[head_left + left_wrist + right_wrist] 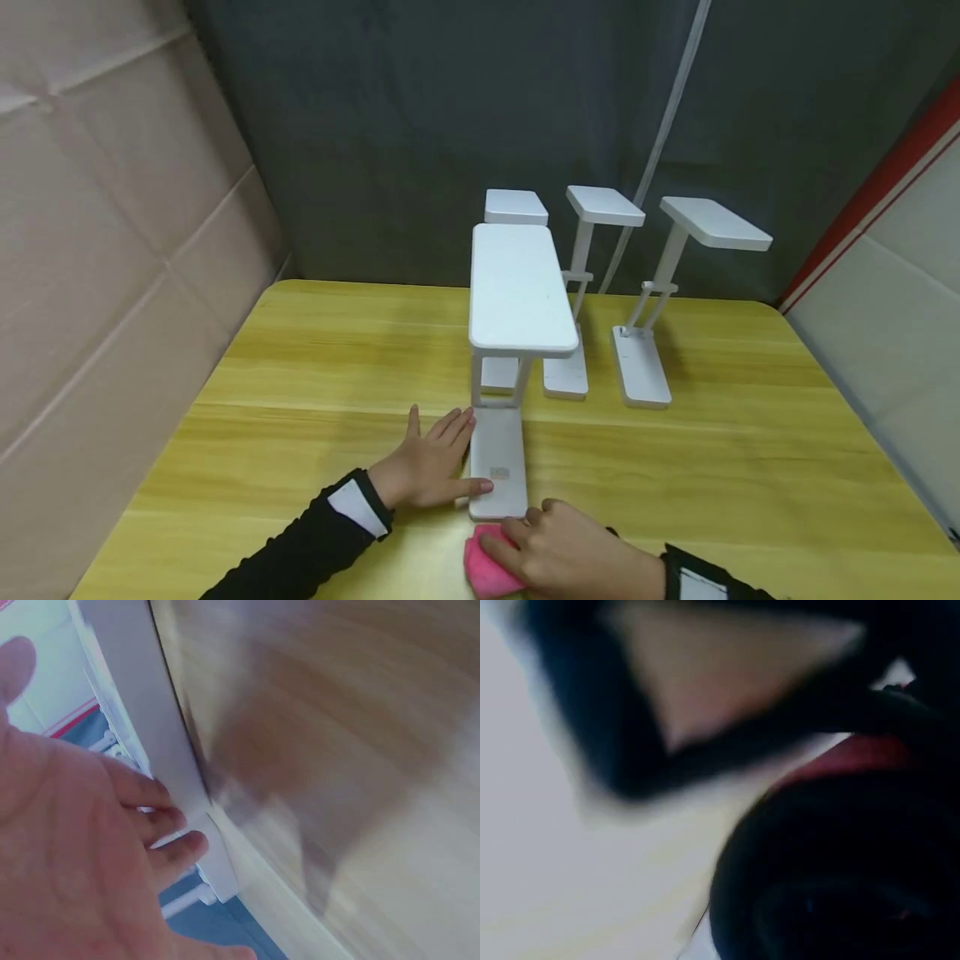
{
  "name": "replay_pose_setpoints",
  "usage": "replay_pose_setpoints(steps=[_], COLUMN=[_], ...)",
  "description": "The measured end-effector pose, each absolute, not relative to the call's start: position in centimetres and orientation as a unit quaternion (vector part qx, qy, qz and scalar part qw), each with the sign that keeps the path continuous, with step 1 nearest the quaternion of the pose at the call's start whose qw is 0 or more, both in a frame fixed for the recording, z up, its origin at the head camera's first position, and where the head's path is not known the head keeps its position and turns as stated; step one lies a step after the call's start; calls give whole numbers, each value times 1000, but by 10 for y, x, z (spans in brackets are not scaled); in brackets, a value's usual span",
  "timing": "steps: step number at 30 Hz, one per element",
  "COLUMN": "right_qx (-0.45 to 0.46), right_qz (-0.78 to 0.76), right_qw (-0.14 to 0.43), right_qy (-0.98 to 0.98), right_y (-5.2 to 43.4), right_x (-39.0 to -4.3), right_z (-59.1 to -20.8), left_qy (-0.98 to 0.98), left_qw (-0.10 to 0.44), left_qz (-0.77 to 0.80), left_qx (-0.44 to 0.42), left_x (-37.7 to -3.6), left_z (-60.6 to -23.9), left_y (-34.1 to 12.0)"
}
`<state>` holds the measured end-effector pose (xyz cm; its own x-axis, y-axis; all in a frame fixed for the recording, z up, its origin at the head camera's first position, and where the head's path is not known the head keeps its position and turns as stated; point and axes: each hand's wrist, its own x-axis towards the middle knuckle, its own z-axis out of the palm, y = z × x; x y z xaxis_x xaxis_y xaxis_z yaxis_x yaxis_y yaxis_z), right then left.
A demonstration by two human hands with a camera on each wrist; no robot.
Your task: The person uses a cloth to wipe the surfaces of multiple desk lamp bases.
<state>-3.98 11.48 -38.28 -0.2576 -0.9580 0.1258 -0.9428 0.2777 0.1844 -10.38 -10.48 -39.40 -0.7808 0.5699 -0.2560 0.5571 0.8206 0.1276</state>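
Note:
A white folding desk lamp (pixel 517 292) stands near the front of the wooden table (pixel 300 375), its flat base (pixel 498 458) pointing toward me. My left hand (pixel 431 462) lies flat on the table with straight fingers touching the left edge of that base; the left wrist view shows the fingers (pixel 161 825) against the white base (pixel 150 712). My right hand (pixel 562 554) grips a pink cloth (pixel 483 571) just in front of the base. The right wrist view is a dark blur.
Three more white desk lamps stand behind the front one: one (pixel 516 208) mostly hidden, one (pixel 592 275) in the middle, one (pixel 675 292) to the right. A dark curtain (pixel 420 125) hangs behind. Cardboard (pixel 97 250) lines the left side.

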Motion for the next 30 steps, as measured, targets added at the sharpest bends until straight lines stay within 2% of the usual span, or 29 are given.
replay_pose_setpoints(steps=[5,8,17,24,30], right_qx=[573,544,495,483,564], right_qz=[-80,-67,-2,-13,-25], right_qw=[156,149,72,14,102], right_qy=[-801,-823,-866,-875,-819], right_y=[86,83,119,142,116], right_x=[-34,-31,-31,-31,-34], right_z=[-399,-403,-395,-384,-390], left_qy=[944,946,948,946,949], left_qw=[125,120,120,132,132], left_qz=[7,0,5,14,5], left_qx=[305,302,295,296,287], left_x=[-100,-99,-101,-103,-100], left_z=[-400,-401,-396,-396,-398], left_y=[-99,-98,-103,-104,-102])
